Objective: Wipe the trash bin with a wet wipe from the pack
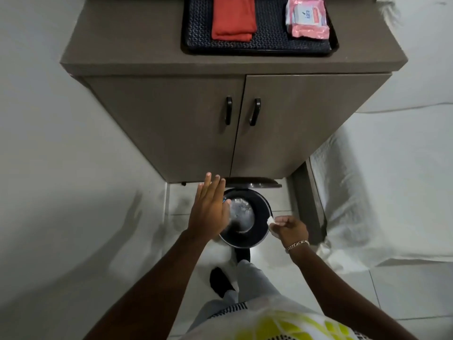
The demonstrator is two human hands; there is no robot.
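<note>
1. The right hand (289, 229) is curled and pinches a small white wet wipe (271, 220) between thumb and fingertips, pressing it to the right side of the trash bin's rim.
2. The left hand (210, 209) is flat with the fingers straight and close together, holding nothing. It hovers over the left edge of the trash bin (259, 207); whether it touches the rim cannot be told from this angle.
3. The trash bin is a small round black one on the tiled floor (404, 290), just in front of the cabinet (171, 123). It looks open from above, with something shiny and crumpled, perhaps a liner, at the bottom.
4. On the counter (122, 45) above sits a dark tray (264, 42). It holds a folded red cloth (232, 18) on the left and the pink pack of wipes (307, 17) on the right, well apart from the bin.
5. A bed with white sheets (392, 180) stands to the right.
6. Judging by this, fetching a wipe from the pack is done and wiping looks to be at the rim. Most of the rim, the outer wall and perhaps the inside seem left to do.
</note>
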